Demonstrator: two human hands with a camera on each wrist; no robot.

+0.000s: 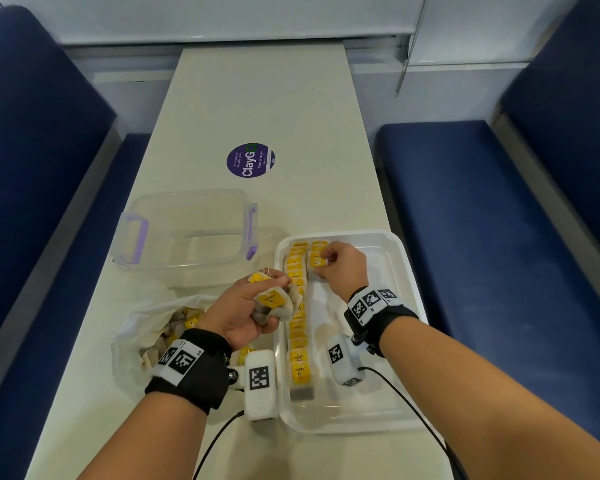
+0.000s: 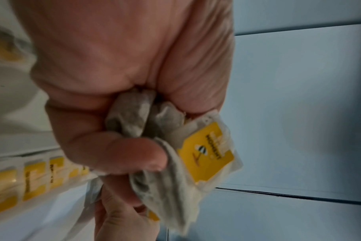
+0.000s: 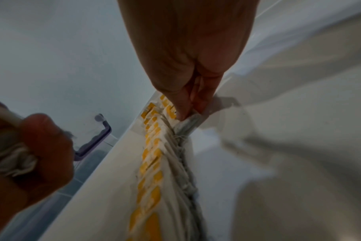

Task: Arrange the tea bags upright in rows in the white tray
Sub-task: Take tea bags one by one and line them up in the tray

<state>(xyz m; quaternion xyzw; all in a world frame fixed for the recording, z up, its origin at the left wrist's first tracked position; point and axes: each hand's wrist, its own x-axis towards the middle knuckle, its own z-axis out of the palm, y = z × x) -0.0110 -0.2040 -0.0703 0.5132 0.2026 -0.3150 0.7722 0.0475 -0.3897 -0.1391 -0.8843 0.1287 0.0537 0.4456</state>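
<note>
A white tray (image 1: 406,306) lies on the table at the right. One long row of yellow-tagged tea bags (image 1: 298,327) stands along its left wall, and a short second row (image 1: 317,252) sits at the far end. My right hand (image 1: 329,261) pinches a tea bag (image 1: 317,262) at the near end of that short row. The same tea bag (image 3: 191,124) shows between finger and thumb in the right wrist view. My left hand (image 1: 257,306) hovers just left of the tray, gripping a bunch of tea bags (image 1: 274,301); the bunch (image 2: 185,154) is crumpled in its fingers.
A clear plastic bag (image 1: 136,341) with more tea bags lies at the near left. Behind it stands a clear container (image 1: 187,233) with purple clips. A round purple sticker (image 1: 250,160) marks the table centre. Blue benches flank the table.
</note>
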